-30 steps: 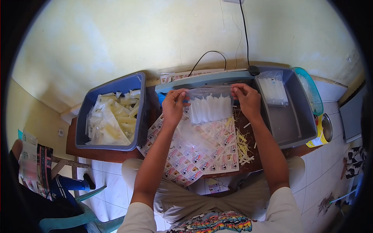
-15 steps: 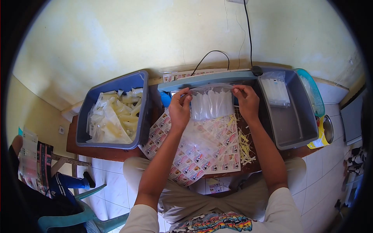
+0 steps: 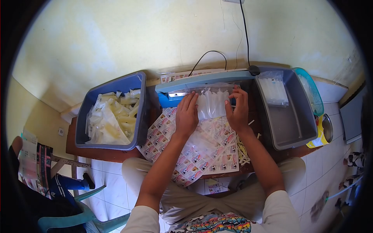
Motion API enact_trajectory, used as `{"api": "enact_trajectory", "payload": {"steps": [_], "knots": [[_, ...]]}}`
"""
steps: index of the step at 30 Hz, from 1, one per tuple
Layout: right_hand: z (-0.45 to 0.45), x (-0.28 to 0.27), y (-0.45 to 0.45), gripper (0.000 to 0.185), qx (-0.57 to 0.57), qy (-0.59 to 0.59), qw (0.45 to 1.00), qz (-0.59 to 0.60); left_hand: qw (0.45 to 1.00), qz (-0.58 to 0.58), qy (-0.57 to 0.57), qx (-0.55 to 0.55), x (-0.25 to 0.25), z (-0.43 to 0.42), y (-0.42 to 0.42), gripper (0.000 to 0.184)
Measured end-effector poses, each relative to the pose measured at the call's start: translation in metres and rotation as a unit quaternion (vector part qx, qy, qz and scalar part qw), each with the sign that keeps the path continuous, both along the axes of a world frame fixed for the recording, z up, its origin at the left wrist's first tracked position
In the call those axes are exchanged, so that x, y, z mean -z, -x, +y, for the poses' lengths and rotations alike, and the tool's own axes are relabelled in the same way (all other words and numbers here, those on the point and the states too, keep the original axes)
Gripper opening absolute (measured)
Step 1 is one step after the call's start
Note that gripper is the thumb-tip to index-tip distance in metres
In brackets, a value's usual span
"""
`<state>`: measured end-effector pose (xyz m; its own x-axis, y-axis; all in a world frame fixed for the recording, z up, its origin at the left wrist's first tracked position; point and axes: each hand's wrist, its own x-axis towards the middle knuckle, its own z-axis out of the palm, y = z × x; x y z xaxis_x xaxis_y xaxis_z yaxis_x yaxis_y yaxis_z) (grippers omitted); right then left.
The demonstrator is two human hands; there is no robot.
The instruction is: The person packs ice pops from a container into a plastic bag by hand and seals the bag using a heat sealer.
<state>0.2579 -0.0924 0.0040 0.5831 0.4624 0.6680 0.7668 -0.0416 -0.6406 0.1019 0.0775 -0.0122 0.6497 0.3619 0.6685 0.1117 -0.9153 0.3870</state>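
A clear plastic bag of several white tubes (image 3: 211,104) lies at the front of a blue device (image 3: 169,99) with a long grey-blue arm, the bag's upper edge reaching under that arm. My left hand (image 3: 187,112) rests on the bag's left side with fingers extended. On the right side, my right hand (image 3: 237,109) touches the bag with thumb and fingers apart. Printed sheets (image 3: 186,165) and loose clear plastic (image 3: 200,141) lie below the bag.
At left a grey-blue bin (image 3: 143,112) holds yellowish filled bags. A grey bin (image 3: 289,126) at right contains a packed bag (image 3: 273,91). Beyond it are a green basket (image 3: 311,87) and a yellow container (image 3: 321,134). Another person's hand (image 3: 16,145) shows at far left.
Both hands have moved from the bag's upper corners down to its sides, coming closer together. Their pinched fingers have opened, and the bag's top edge now lies at the device.
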Motion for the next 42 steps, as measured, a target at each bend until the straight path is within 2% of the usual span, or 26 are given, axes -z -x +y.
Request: {"api": "enact_trajectory", "payload": {"steps": [3, 5, 6, 8, 11, 14, 22, 26, 27, 29, 36, 38, 42], "knots": [[-0.002, 0.006, -0.005, 0.021, -0.001, 0.008, 0.998, -0.061, 1.000, 0.011, 0.012, -0.006, 0.002, -0.001, 0.000, 0.048], [-0.004, 0.003, -0.009, 0.039, 0.029, 0.126, 0.974, -0.186, 1.000, 0.012, 0.021, -0.005, 0.003, -0.002, -0.001, 0.049], [-0.003, 0.003, -0.010, 0.039, 0.028, 0.126, 0.974, -0.187, 1.000, 0.010, 0.023, -0.008, 0.004, -0.002, -0.001, 0.051], [-0.001, 0.006, -0.011, 0.053, 0.052, 0.188, 0.963, -0.184, 1.000, 0.008, 0.026, -0.010, 0.005, -0.001, -0.002, 0.053], [0.002, 0.015, -0.015, 0.058, 0.074, 0.191, 0.970, -0.134, 0.998, 0.016, 0.061, -0.018, 0.009, 0.002, -0.003, 0.056], [0.001, 0.012, -0.016, 0.061, 0.076, 0.211, 0.966, -0.126, 0.999, 0.025, 0.040, -0.019, 0.009, 0.003, -0.003, 0.057], [-0.001, 0.006, -0.015, 0.062, 0.106, 0.252, 0.952, -0.140, 0.991, 0.001, 0.134, -0.016, 0.011, 0.011, 0.001, 0.059], [-0.002, -0.001, -0.010, 0.063, 0.096, 0.257, 0.954, -0.121, 0.992, -0.016, 0.126, -0.015, 0.013, 0.007, 0.001, 0.060], [-0.003, -0.004, -0.010, 0.063, 0.096, 0.256, 0.954, -0.122, 0.994, -0.017, 0.106, -0.018, 0.013, 0.005, 0.002, 0.061], [-0.006, -0.011, -0.012, 0.061, 0.045, 0.173, 0.977, -0.113, 0.996, -0.020, 0.087, -0.022, 0.012, -0.002, 0.003, 0.062], [-0.019, -0.092, -0.012, 0.050, 0.015, 0.123, 0.992, -0.031, 0.999, 0.022, 0.029, -0.033, 0.012, -0.005, 0.001, 0.072], [-0.020, -0.109, -0.030, 0.046, 0.095, 0.135, 0.963, -0.215, 0.999, 0.016, 0.034, -0.026, 0.013, -0.003, -0.002, 0.074], [-0.032, -0.122, -0.058, 0.043, 0.168, 0.167, 0.921, -0.310, 0.998, 0.032, 0.035, -0.032, 0.017, -0.002, -0.003, 0.076]]}}
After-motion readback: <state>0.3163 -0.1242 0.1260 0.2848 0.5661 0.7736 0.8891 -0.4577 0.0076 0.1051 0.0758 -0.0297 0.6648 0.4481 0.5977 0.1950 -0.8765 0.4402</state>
